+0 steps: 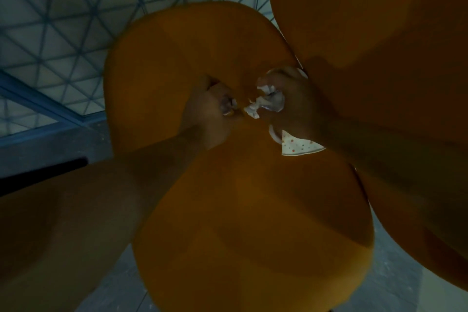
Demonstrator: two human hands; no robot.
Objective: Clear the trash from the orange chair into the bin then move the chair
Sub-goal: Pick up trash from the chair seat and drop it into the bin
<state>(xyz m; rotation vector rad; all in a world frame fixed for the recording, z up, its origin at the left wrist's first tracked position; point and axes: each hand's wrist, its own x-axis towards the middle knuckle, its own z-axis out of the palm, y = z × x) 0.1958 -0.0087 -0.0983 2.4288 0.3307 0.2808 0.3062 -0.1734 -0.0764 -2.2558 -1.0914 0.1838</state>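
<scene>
Orange chair (240, 210); right hand (291, 106) grips crumpled tissue (263, 104).

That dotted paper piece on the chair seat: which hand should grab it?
Probably the left hand: the right hand is already full of crumpled tissue, though it lies closer to the dotted paper.

From my remote seat I saw a pale floor (63, 7) crossed by blue triangular lines — a dark blue strip (38, 101) ran across it, a black bar (43, 172) nearer left.
</scene>
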